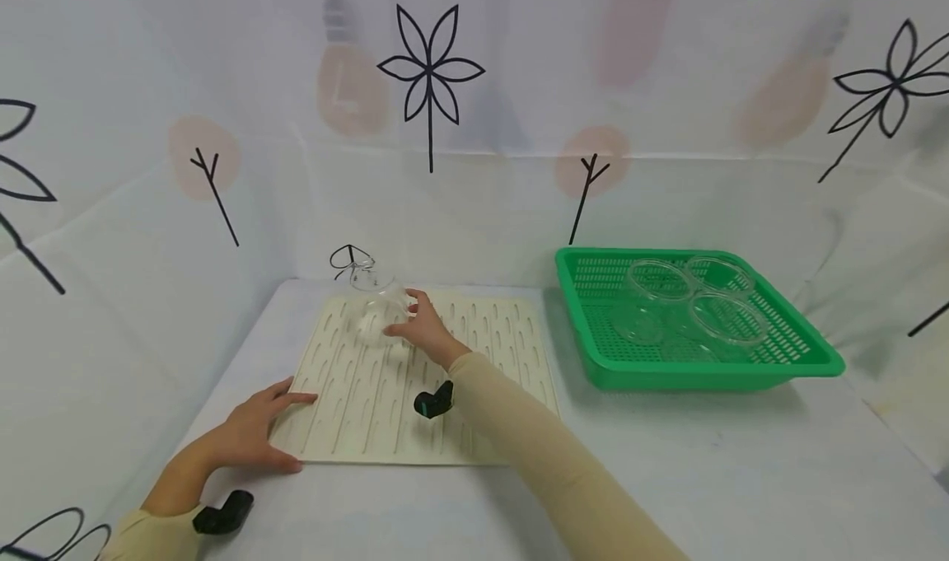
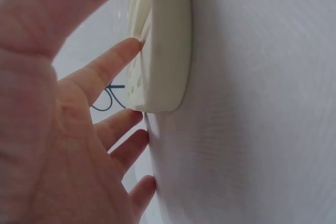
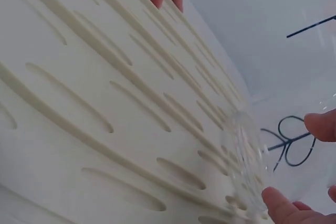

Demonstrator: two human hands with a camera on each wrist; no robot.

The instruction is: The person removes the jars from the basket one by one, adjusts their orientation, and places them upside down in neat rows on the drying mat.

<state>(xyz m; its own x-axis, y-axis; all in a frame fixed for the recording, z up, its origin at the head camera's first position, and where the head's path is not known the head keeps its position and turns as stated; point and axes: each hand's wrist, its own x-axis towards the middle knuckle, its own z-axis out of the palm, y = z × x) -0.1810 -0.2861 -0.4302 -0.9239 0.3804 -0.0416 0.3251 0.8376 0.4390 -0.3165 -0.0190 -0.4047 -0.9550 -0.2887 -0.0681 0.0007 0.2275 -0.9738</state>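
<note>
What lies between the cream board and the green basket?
In the head view, only a narrow bare strip of white tabletop shows between board and basket.

Found the mat (image 1: pixel 371 404) on the bench (image 1: pixel 652 470), with the basket (image 1: pixel 682 377) to the mat's right, bowls (image 1: pixel 741 322) in it. Saw the backdrop (image 1: pixel 489 198) behind the mat, glassware (image 1: pixel 380 314) at the mat's far left part, the right hand (image 1: pixel 428 328) over its far middle, the left hand (image 1: pixel 255 429) at its near left corner.

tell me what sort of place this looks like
Probably a screened-off tabletop work area, though the room beyond is hidden. Printed white sheeting stands behind and to both sides, and a slotted cream mat and a green basket of clear dishes sit on the white-covered table.
</note>
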